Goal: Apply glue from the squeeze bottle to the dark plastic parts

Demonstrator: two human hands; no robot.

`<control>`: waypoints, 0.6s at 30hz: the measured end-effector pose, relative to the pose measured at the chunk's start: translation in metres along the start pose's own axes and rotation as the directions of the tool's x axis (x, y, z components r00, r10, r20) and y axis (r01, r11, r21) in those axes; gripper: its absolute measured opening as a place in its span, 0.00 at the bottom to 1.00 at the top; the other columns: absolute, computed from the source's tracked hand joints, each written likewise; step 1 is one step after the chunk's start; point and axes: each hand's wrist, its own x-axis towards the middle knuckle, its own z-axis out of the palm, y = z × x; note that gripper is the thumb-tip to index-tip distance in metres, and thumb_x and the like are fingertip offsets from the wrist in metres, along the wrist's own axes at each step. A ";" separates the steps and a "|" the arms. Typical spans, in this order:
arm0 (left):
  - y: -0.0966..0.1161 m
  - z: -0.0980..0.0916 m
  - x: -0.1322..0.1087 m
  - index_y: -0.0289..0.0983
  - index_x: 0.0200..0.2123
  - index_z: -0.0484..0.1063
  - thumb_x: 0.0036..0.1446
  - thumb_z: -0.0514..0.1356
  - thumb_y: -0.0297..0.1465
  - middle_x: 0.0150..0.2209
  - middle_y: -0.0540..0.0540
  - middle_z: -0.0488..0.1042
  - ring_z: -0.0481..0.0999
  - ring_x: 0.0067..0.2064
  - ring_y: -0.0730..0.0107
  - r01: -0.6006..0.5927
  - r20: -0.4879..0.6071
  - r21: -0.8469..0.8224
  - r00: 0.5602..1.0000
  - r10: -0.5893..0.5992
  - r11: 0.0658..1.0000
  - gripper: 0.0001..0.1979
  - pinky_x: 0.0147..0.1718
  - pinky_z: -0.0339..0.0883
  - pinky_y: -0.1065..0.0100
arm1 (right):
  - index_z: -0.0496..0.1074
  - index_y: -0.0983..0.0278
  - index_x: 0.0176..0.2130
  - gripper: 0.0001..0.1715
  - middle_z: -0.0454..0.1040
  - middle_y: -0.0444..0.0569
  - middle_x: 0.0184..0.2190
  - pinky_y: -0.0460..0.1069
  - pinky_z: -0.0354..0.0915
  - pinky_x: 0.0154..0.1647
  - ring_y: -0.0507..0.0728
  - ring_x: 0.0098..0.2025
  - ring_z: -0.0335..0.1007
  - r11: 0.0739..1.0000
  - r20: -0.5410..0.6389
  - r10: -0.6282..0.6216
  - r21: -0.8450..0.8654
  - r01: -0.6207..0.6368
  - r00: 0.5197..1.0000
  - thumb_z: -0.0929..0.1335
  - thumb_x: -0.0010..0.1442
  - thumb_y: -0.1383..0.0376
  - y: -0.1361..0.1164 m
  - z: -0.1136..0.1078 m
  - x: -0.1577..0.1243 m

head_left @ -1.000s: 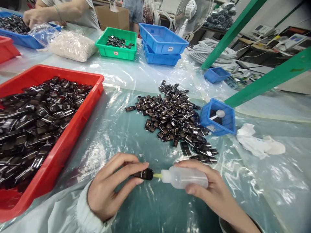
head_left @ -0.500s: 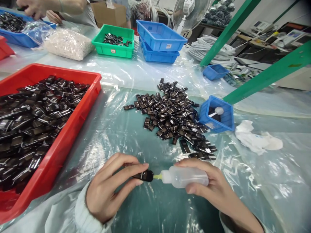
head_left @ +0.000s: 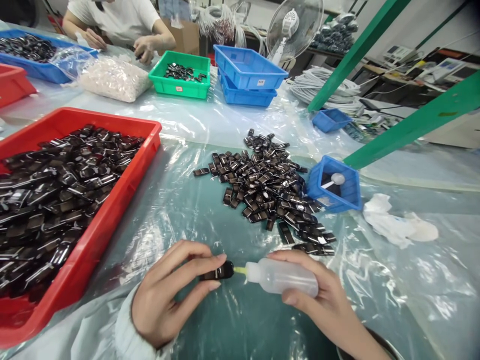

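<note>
Between the thumb and fingers of my left hand (head_left: 176,290) is a small glossy black plastic piece (head_left: 224,270), its rounded end pointing right. My right hand (head_left: 318,285) is closed round a translucent white squeeze bottle (head_left: 287,276), which lies nearly level. The bottle's thin yellow-green nozzle (head_left: 240,270) reaches the rounded end of the black piece; whether it goes inside is too small to tell. Beyond my hands, a loose pile of similar black pieces (head_left: 262,185) lies on the plastic-covered table.
A large red tray (head_left: 129,185) full of black pieces stands at left. At right are a small blue bin (head_left: 330,200) holding a spoon (head_left: 336,180), and crumpled white tissue (head_left: 397,220). Behind stand a green tray (head_left: 180,90) and stacked blue trays (head_left: 249,85). A co-worker (head_left: 120,25) sits opposite.
The view has tilted up slightly, showing more of the co-worker, whose hands are now farther right and lower. My hands, the black piece and the bottle keep nearly the same arrangement, a little farther left.
</note>
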 end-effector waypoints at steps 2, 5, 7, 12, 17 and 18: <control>0.000 0.000 0.000 0.39 0.50 0.68 0.65 0.52 0.29 0.41 0.46 0.70 0.70 0.41 0.70 -0.003 0.005 -0.001 1.000 0.003 1.000 0.11 0.39 0.64 0.70 | 0.75 0.51 0.42 0.15 0.80 0.44 0.33 0.44 0.70 0.24 0.54 0.28 0.76 1.000 0.000 0.006 0.005 -0.006 1.000 0.71 0.53 0.51 0.000 -0.001 0.000; -0.001 0.000 -0.001 0.40 0.50 0.68 0.66 0.51 0.31 0.40 0.45 0.70 0.71 0.40 0.69 -0.004 0.017 -0.013 1.000 0.004 1.000 0.12 0.38 0.65 0.69 | 0.76 0.54 0.41 0.18 0.80 0.46 0.32 0.46 0.70 0.23 0.56 0.27 0.76 0.999 0.019 0.041 0.017 -0.042 0.999 0.72 0.51 0.49 0.000 -0.004 0.000; -0.002 0.000 -0.002 0.40 0.50 0.68 0.65 0.52 0.30 0.40 0.45 0.70 0.71 0.40 0.69 -0.012 0.024 -0.013 1.000 0.012 1.000 0.12 0.38 0.65 0.69 | 0.77 0.54 0.41 0.19 0.80 0.47 0.33 0.46 0.70 0.23 0.56 0.28 0.76 0.998 0.041 0.056 0.023 -0.057 0.998 0.72 0.51 0.49 0.000 -0.006 -0.001; -0.003 -0.002 -0.002 0.40 0.50 0.68 0.65 0.52 0.29 0.40 0.45 0.70 0.70 0.40 0.68 -0.030 0.049 0.010 0.998 0.029 1.000 0.12 0.39 0.65 0.68 | 0.77 0.55 0.41 0.19 0.80 0.47 0.33 0.47 0.70 0.24 0.57 0.29 0.76 0.997 0.094 0.079 -0.002 -0.079 0.992 0.72 0.51 0.50 0.003 -0.009 -0.001; -0.003 -0.002 -0.001 0.38 0.50 0.68 0.64 0.54 0.27 0.41 0.45 0.69 0.69 0.41 0.70 -0.050 0.068 -0.008 0.996 0.050 0.999 0.12 0.40 0.64 0.70 | 0.77 0.55 0.40 0.19 0.80 0.47 0.33 0.46 0.69 0.25 0.57 0.30 0.75 0.996 0.107 0.090 0.014 -0.092 0.990 0.73 0.50 0.50 0.003 -0.011 0.000; -0.003 -0.002 -0.001 0.38 0.50 0.68 0.64 0.54 0.26 0.41 0.45 0.69 0.69 0.41 0.70 -0.053 0.071 -0.012 0.996 0.054 0.999 0.12 0.40 0.64 0.70 | 0.77 0.56 0.40 0.19 0.80 0.47 0.33 0.46 0.69 0.25 0.56 0.30 0.75 0.995 0.112 0.092 0.021 -0.095 0.989 0.73 0.50 0.50 0.003 -0.011 0.000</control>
